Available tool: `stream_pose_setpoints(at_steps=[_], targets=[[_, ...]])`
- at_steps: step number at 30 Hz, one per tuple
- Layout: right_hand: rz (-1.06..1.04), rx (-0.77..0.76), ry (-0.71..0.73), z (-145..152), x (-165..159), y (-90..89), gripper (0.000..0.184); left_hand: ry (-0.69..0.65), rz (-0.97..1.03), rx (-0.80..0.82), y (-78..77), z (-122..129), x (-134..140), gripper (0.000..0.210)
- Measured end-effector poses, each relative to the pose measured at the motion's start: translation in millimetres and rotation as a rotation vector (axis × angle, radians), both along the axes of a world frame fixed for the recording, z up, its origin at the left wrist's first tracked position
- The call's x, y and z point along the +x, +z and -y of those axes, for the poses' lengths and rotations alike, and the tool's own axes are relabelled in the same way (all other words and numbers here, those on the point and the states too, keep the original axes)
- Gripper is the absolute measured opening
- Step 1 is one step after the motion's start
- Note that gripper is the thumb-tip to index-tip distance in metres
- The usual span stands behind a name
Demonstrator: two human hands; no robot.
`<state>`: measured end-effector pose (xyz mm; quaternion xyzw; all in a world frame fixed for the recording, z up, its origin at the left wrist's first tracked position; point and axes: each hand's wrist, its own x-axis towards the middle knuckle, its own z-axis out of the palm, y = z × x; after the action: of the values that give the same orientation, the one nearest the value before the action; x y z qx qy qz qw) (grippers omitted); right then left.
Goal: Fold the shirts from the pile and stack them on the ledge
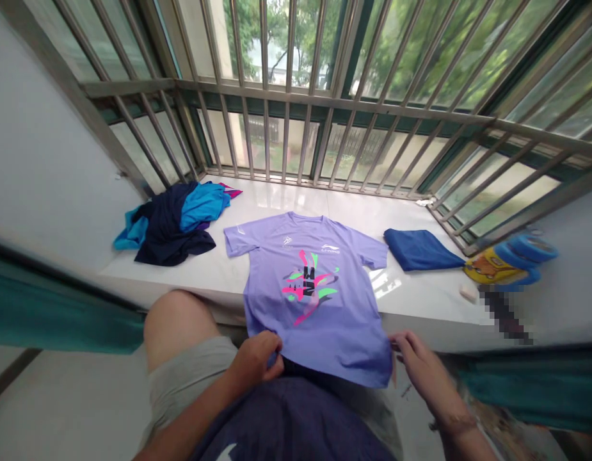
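A lavender T-shirt point(271, 282) with a pink, green and black print lies spread front side up, its collar toward the window. The lower part hangs over the sill's front edge toward my lap. My left hand point(257, 358) is closed on the hem at its left corner, fingers curled round the cloth. At the right side of the hem, my right hand point(413, 355) has thumb and fingers pinched on the shirt's edge. To the right of the shirt rests a folded blue garment point(420, 250).
A heap of navy and bright blue clothes point(171, 224) sits at the left of the white sill point(296, 198). A blue and yellow bottle point(507, 259) lies at the right, near a small pale object point(467, 293). Metal window bars point(286, 141) stand behind; teal curtains point(60, 307) hang at both sides.
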<state>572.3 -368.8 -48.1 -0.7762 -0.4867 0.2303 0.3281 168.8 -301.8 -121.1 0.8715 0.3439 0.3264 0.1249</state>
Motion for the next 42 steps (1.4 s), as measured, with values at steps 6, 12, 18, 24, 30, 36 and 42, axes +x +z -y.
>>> stream_pose_setpoints(at_steps=[6,12,18,24,30,36,42], targets=[[0.624,0.191,0.336,-82.8,-44.2,-16.4,0.042,0.028,0.021,0.030,-7.9,4.9,-10.0,0.017],[0.812,-0.159,0.367,-208.7,-59.3,-32.3,0.064,-0.076,-0.080,-0.038,5.3,-0.8,-9.5,0.023],[0.735,-0.349,0.234,-268.3,-29.3,-53.5,0.069,0.118,-0.287,-0.120,21.9,-85.7,-11.8,0.052],[0.734,-0.338,0.243,-283.1,-23.5,-61.8,0.069,0.437,-0.590,-0.291,16.0,-221.9,-11.0,0.065],[0.719,-0.360,0.238,-316.3,-17.1,-57.4,0.068,0.468,-0.620,-0.319,9.4,-287.4,4.3,0.072],[0.706,-0.339,0.250,-362.4,-6.2,-58.7,0.068,0.443,-0.641,-0.333,10.4,-350.7,17.8,0.072],[0.682,-0.333,0.250,-418.6,10.8,-62.7,0.069,0.424,-0.634,-0.319,7.8,-404.4,26.4,0.074]])
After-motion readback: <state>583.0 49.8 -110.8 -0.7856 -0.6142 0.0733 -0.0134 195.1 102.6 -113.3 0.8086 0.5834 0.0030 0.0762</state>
